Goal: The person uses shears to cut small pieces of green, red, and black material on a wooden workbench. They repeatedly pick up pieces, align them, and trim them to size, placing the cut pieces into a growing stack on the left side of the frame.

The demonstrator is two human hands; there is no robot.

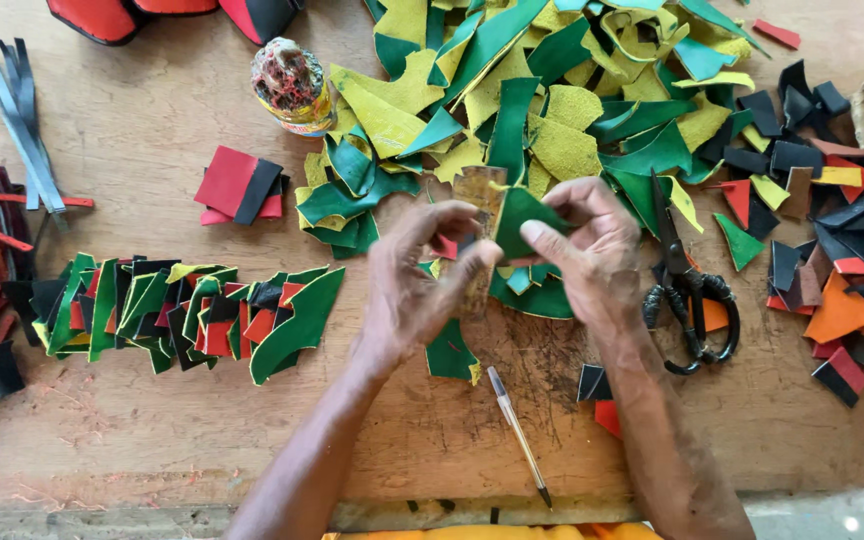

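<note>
My left hand and my right hand meet over the middle of the wooden table. Between them they hold a green leather piece pressed against a worn brown cardboard template. The left fingers pinch the template's lower part, and the right thumb and fingers grip the green piece from the right. Another green scrap lies on the table just below my left wrist.
A row of stacked green, red and black cut pieces lies left. A heap of green and yellow scraps fills the back. Black scissors lie at right, a pen near the front edge, a glue-crusted jar behind, black and orange offcuts far right.
</note>
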